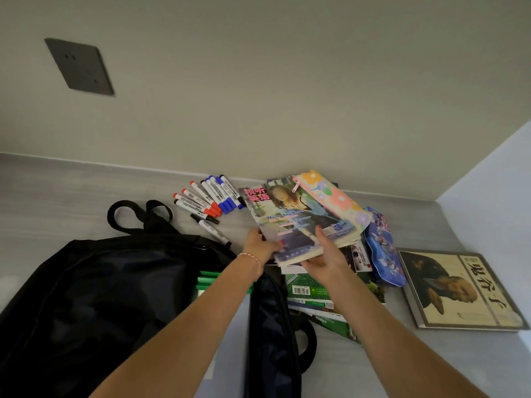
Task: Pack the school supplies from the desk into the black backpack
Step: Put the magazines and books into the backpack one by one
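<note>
Both hands are on a stack of mags/books (298, 222), lifted at a tilt just right of the black backpack (94, 297). Left hand (258, 247) has its grip curled round the stack's left edge, thumb side on the cover. Right hand (326, 258) holds the near edge from below, fingers under, thumb (320, 234) pressed on top of the cover. Top mag shows a person's photo & "Never Say Never" text.

A floral pencil pouch (333, 196) rides on the far right part of the stack, tilted w/ it. Right of the backpack & below the stack lie more books w/ green covers (310, 285), spread flat on the grey surface (86, 191). A blue patterned pouch (383, 248) lies beside them, further right. Far right of the backpack, a tan-covered book w/ a portrait (459, 288) lies flat, apart from the pile.

Backpack lies on its side, mouth open toward the right; green book edges (209, 280) show inside the opening, under the left forearm. Its handle loops (138, 214) point to the back wall.

Behind the backpack, near the wall: a loose cluster of markers (209, 196), red, blue & black caps, w/ two black ones lying closest to the bag's top. A dark wall socket (79, 67) sits high above the backpack.
</note>
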